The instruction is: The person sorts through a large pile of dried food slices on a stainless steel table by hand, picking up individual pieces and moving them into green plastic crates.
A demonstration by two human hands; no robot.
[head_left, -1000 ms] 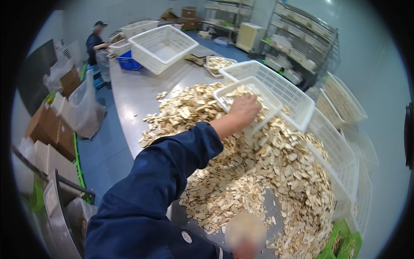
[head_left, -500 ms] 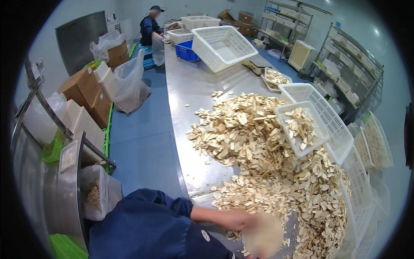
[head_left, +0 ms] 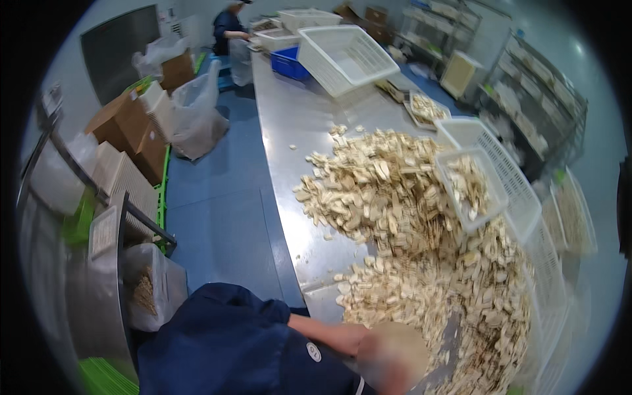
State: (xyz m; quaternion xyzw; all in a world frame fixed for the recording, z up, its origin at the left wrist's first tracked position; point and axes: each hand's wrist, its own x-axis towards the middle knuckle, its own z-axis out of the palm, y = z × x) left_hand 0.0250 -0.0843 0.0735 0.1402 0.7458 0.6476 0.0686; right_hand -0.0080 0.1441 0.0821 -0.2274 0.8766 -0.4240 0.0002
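My left hand (head_left: pixel 352 340) reaches from a dark blue sleeve over the near edge of a big heap of pale dried slices (head_left: pixel 388 178). They look like sliced mushrooms, but I cannot tell for sure. A round blurred patch covers its fingers, so what they hold or touch is hidden. At the lower edge of that patch is a skin-coloured shape, seemingly my right hand (head_left: pixel 396 379), close to the left one; its fingers are smeared. Loose slices lie around both hands on the steel table (head_left: pixel 289 125). A white tray (head_left: pixel 505 197) with slices in it rests tilted on the heap's right side.
White perforated baskets (head_left: pixel 526 217) line the right side. Farther up the table stand a large white basket (head_left: pixel 336 72), a blue bin (head_left: pixel 289 62) and a small tray (head_left: pixel 424 108) of slices. A co-worker (head_left: pixel 230 29) stands at the far end. Cartons (head_left: pixel 125 122) and bags (head_left: pixel 197 118) sit left.
The view has shifted, so the heap and tray appear slightly higher and farther right. My hands appear a little farther left, still close together at the heap's near edge.
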